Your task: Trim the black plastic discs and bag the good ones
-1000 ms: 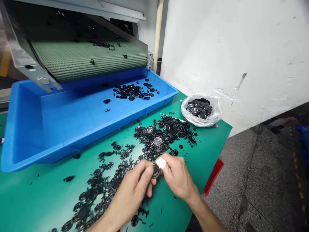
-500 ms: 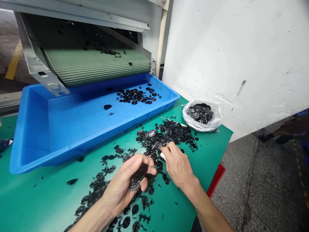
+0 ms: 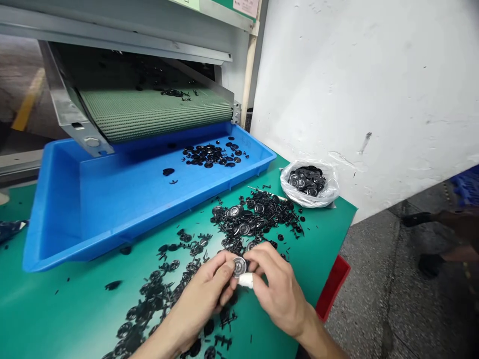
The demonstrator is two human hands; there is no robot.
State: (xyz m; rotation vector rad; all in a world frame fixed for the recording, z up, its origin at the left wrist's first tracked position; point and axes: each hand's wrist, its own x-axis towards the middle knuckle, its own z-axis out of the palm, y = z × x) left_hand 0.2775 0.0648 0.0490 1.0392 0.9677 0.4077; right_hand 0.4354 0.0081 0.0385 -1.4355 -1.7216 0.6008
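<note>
My left hand (image 3: 209,284) is closed on a round black plastic disc (image 3: 239,267) with raised rings, held by its left edge between thumb and fingers. At the disc's right edge is my right hand (image 3: 275,286), its fingers pinched together. A white wrap (image 3: 246,280) covers one of its fingertips. Whether that hand grips the disc or a small part beside it is hard to make out. Just beyond both hands lies a heap of black discs and small branched plastic pieces (image 3: 258,214). More loose black parts (image 3: 149,299) are strewn to the left and below.
A blue tray (image 3: 123,219) holding several black parts stands under a green conveyor belt (image 3: 157,114). A clear plastic bag (image 3: 325,199) of black discs sits at the green table's (image 3: 75,309) far right corner. Below the right edge is a red bin (image 3: 333,289). A person's legs show at far right.
My right hand has drawn back from the heap to meet my left hand. The left hand has turned, and a disc now shows between them. The view has tilted up slightly.
</note>
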